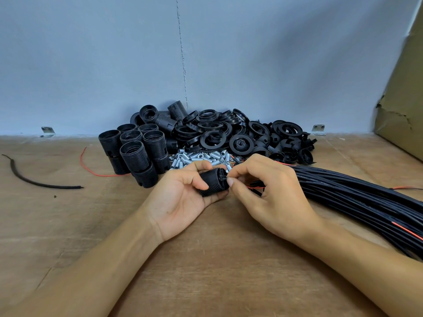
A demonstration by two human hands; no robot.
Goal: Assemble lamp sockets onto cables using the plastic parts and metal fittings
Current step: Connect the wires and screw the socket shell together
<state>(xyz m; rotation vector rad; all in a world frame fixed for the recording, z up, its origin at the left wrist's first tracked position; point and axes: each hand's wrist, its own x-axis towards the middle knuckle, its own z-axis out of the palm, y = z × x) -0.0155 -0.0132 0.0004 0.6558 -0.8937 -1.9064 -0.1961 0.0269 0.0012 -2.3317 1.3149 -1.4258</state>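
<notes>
Plywood tabletop (206,259) fills the bottom of the view, with both forearms coming in over it. Left hand (183,197) is curled around a black ribbed socket (211,183), holding it sideways just above the table with its closed end pointing right. Right hand (267,191) has thumb and forefinger pinched right at that end, and a cable end (258,192) with a thin red wire (256,186) is tucked under its fingers. What's actually in the pinch is too small to tell.

A fat cable bundle (357,197) lies on the table to the right, reaching in toward that hand. Just behind the hands sits a heap of shiny metal fittings (201,157). Left of those, stacked socket bodies (137,152) stand upright. Farther back there's a pile of black rings (215,131) and caps (290,147). Way off left lies a loose cable scrap (29,179). Blue wall (114,65) at the back, cardboard (405,99) at far right.
</notes>
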